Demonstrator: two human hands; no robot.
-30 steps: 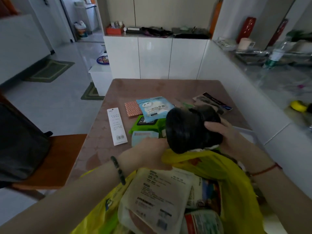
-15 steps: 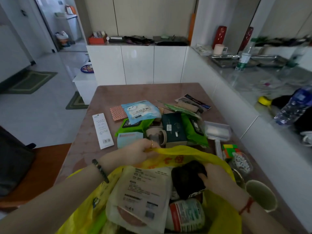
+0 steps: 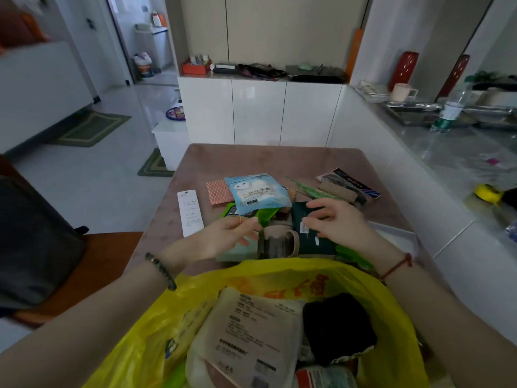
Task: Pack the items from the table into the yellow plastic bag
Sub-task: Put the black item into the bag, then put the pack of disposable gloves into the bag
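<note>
Head camera looks down on the yellow plastic bag (image 3: 372, 292), which stands open at the near edge of the brown table (image 3: 251, 158). It already holds a beige printed pouch (image 3: 246, 329) and a soft black bundle (image 3: 338, 326).

Both hands are beyond the bag mouth, over the pile of items not yet packed. The right hand (image 3: 338, 222) rests on a flat dark green packet (image 3: 310, 233) with fingers curved and partly spread; it seems to be starting a grip, but I cannot tell if the packet is really pinched. The left hand (image 3: 223, 236) is open with loose fingers and touches a pale green flat box (image 3: 240, 252), just beside a roll of brown tape (image 3: 279, 242) standing on its edge.

Some risks, in my judgement:
- Neither hand holds the bag, so its thin rim may fold down and close the opening.
- The packet lies against the tape roll; pulling it out could push the roll over or make it roll away.
- A light blue pouch (image 3: 257, 191) and a bright green wrapper (image 3: 263, 215) overlap close by and may be dragged.
</note>
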